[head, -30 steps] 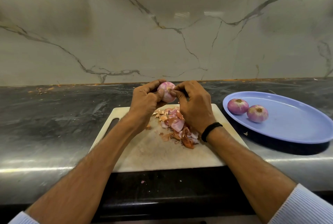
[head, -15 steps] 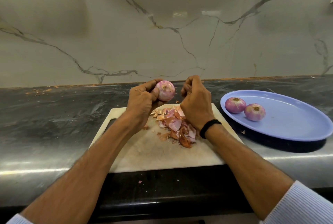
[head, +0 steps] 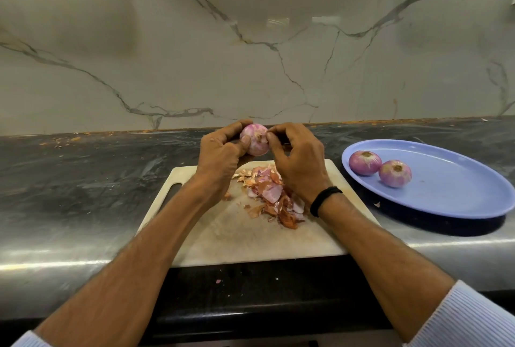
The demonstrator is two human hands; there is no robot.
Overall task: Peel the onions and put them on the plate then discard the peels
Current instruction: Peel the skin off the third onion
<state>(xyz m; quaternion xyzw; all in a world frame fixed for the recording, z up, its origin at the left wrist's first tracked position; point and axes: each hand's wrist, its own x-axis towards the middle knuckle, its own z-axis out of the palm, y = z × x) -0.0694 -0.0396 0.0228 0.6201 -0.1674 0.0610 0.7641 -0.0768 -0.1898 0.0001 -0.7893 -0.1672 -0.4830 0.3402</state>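
My left hand [head: 220, 155] grips a pink, mostly peeled onion [head: 255, 140] above the far edge of the cutting board [head: 237, 238]. My right hand [head: 298, 162] has its thumb and forefinger pinched at the onion's right side, near the root end. A heap of brown and pink peels [head: 271, 194] lies on the board under my hands. Two peeled onions [head: 365, 162] [head: 395, 173] sit side by side at the left of the blue oval plate [head: 457, 193].
The board lies on a dark marbled counter [head: 83, 193] that ends at a veined marble wall. Small peel scraps lie by the wall at the far left [head: 67, 140] and on the black front ledge [head: 218, 281]. The plate stands right of the board.
My right hand, which had pulled a little away from the onion half a second ago, is back against it with fingertips pinching at its side. The left hand has turned the onion slightly.
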